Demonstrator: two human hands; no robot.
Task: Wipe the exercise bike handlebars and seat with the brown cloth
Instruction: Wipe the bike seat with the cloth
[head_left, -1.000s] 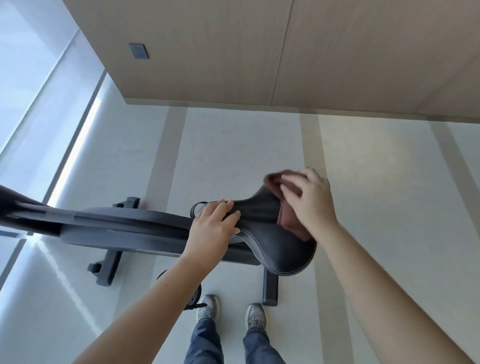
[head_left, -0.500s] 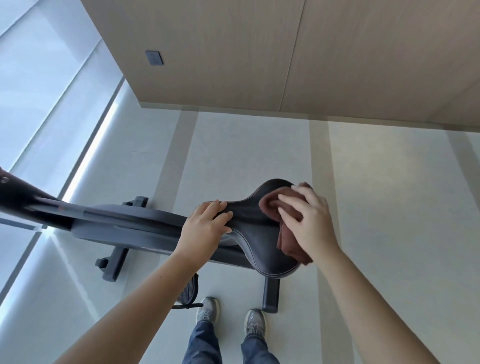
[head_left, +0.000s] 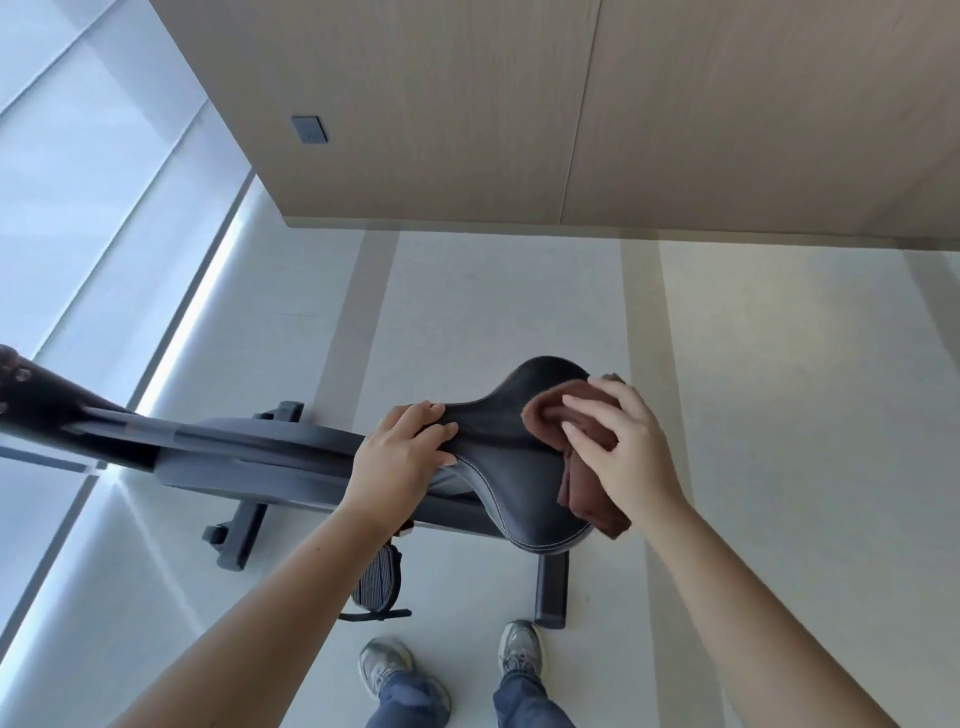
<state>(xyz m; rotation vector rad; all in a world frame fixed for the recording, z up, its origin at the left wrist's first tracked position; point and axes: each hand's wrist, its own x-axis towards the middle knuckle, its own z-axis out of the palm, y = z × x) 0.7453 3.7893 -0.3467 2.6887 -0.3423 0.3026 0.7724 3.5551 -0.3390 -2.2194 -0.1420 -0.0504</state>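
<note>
The black bike seat (head_left: 511, 457) with pale stitching sits in the middle of the view, its nose pointing left. My left hand (head_left: 402, 457) grips the nose of the seat, fingers curled over its top. My right hand (head_left: 621, 447) presses the folded brown cloth (head_left: 579, 447) onto the wide rear part of the seat, fingers spread over it. Part of the cloth hangs over the seat's near right edge. At the far left edge, a dark blurred part of the handlebars (head_left: 31, 395) shows.
The dark grey bike frame (head_left: 249, 457) runs left from the seat, with floor stabilisers (head_left: 239, 535) and a pedal (head_left: 376, 579) below. My shoes (head_left: 452, 665) stand close behind the bike. A wood-panelled wall (head_left: 519, 114) lies ahead and a window (head_left: 78, 208) to the left.
My right hand has slid the cloth from the far rear edge towards the middle, then back right across the wide part of the seat. My left hand kept its hold on the nose.
</note>
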